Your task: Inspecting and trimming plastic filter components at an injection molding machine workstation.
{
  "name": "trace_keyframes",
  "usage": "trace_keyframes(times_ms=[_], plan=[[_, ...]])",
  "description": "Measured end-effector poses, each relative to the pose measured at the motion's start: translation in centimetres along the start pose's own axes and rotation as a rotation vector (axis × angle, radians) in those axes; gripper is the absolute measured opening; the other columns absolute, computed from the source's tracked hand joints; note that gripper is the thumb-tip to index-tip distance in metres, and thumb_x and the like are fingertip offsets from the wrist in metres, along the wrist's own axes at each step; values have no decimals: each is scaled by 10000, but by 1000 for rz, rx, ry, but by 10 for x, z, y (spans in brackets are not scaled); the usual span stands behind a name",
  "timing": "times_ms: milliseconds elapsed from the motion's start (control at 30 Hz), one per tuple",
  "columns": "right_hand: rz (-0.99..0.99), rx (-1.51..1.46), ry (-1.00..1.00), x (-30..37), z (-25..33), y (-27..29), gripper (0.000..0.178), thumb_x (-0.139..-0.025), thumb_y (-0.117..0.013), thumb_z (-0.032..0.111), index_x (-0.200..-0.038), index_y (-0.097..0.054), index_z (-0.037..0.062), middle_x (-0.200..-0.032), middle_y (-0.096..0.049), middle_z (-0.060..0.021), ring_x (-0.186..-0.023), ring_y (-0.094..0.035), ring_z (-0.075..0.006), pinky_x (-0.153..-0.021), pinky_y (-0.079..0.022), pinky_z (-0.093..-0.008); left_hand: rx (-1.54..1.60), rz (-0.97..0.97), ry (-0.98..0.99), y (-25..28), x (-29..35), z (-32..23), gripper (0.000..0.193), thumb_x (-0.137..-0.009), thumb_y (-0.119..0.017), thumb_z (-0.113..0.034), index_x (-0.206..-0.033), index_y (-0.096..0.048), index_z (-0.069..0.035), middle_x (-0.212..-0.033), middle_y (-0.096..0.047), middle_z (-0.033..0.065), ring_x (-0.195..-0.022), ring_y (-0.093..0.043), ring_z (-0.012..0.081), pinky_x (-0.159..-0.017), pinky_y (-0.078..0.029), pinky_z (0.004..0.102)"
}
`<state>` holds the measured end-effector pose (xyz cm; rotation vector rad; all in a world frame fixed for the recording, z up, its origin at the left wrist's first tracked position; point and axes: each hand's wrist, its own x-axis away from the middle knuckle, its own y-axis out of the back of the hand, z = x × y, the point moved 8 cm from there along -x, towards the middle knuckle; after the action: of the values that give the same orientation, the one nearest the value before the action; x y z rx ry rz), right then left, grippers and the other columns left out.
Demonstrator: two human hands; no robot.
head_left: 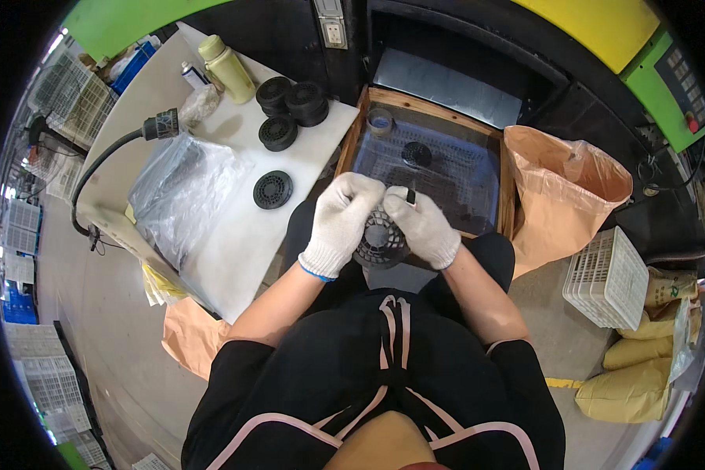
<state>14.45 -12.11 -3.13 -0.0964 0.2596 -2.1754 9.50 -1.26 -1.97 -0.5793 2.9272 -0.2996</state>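
Observation:
Both my hands wear white knitted gloves and meet above my lap. Between and below them is a black round grille (382, 241), tilted, with a pattern of slots. My left hand (341, 215) closes on its left side with curled fingers. My right hand (424, 229) is closed at its right side; a small black piece (410, 197) shows at its fingertips, too small to name. The gloves hide the upper rim of the grille. Beyond my hands, another black round part (417, 155) lies in a wooden-framed box (509, 188) with a blue mesh-like bottom.
On the white table (235, 270) at left are a single black grille (272, 189), stacked black grilles (305, 103), a clear plastic bag (184, 192), a yellow-green bottle (227, 69) and a flexible-neck lamp (160, 125). An orange-brown bag (552, 211) and white crates (605, 278) stand at right.

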Motion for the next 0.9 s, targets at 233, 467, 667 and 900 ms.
trace_keyframes(times_ms=[233,467,667,900], plan=[[-244,301,35,-17,40,15,326,-1015,-549,364,-966,-605,47,-822,-600,-13,-765,-554,-99,-730,-486,-282,89,-411,-210,25,-15,-28,247,-1029,-542,-253,-987,-656,-38,-877,-609,-7,-830,-549,76,-770,-457,244],[-36,-65,-18,-9,20,-16,294,-1018,-541,317,-903,-595,52,-792,-578,11,-737,-520,-67,-649,-459,-270,142,-100,74,11,-5,-10,270,-1032,-552,-279,-903,-639,-57,-862,-634,14,-769,-585,89,-708,-488,244],[-289,115,-70,-12,28,15,306,-1021,-519,321,-965,-603,33,-816,-615,-22,-765,-570,-91,-702,-488,-278,533,-281,197,14,-11,2,253,-1021,-559,-270,-1005,-644,-33,-835,-637,6,-685,-562,84,-651,-477,239],[-84,119,-69,-11,3,-5,320,-1018,-532,354,-938,-604,52,-800,-597,-7,-724,-551,-101,-686,-482,-276,239,-111,188,15,-2,11,232,-1029,-550,-243,-986,-653,-40,-865,-635,6,-773,-574,84,-714,-481,240]])
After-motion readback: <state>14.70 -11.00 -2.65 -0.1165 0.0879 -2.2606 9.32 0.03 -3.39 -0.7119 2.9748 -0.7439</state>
